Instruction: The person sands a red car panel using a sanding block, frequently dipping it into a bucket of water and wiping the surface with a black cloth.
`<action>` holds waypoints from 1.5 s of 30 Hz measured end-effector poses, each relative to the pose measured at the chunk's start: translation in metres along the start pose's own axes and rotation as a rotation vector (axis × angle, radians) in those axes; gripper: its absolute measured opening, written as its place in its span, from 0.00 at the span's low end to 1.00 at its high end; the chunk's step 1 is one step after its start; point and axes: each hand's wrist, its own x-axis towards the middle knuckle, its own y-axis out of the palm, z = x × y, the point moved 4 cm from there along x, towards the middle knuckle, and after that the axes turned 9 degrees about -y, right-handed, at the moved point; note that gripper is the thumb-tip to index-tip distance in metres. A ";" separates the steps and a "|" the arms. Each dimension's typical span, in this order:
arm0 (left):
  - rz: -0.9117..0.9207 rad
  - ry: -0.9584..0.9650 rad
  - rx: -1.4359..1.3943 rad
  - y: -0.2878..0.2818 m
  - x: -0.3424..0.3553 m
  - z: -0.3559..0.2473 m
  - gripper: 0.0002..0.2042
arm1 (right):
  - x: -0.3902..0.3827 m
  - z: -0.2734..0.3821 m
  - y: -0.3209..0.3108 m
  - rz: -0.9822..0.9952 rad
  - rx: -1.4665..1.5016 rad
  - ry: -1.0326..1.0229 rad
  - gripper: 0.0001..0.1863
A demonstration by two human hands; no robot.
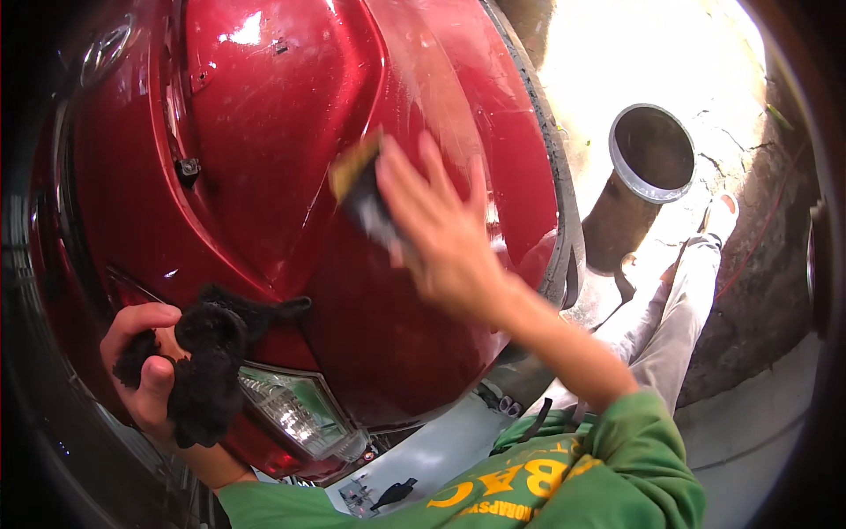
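My right hand (449, 238) is pressed against the glossy red car panel (414, 344), fingers partly spread. Between its thumb side and the paint is a pad (366, 194), dark with a yellow edge and blurred by motion. At the lower left my left hand (145, 370) grips a fluffy black cloth (211, 361), its fingers curled round the bunched fabric. One end of the cloth lies on the red bodywork, just above the clear car light (295, 410). Pale streaks and wet-looking patches show on the paint beyond my right hand.
A tall grey bucket (656, 154) stands on the concrete floor, right of the car. My legs and a sandalled foot (723, 216) are near it. Black trim (564, 212) borders the red panel. A car emblem (106, 48) is at the upper left.
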 end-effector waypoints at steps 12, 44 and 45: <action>-0.050 -0.113 -0.064 0.008 0.005 -0.009 0.29 | -0.034 0.049 -0.001 0.135 0.083 -0.014 0.40; 0.021 -0.131 0.137 0.029 0.013 -0.033 0.17 | -0.157 -0.016 0.008 0.023 -0.033 0.264 0.37; 0.025 -0.123 0.134 0.033 0.016 -0.035 0.17 | -0.121 -0.045 0.000 -0.043 -0.086 0.262 0.34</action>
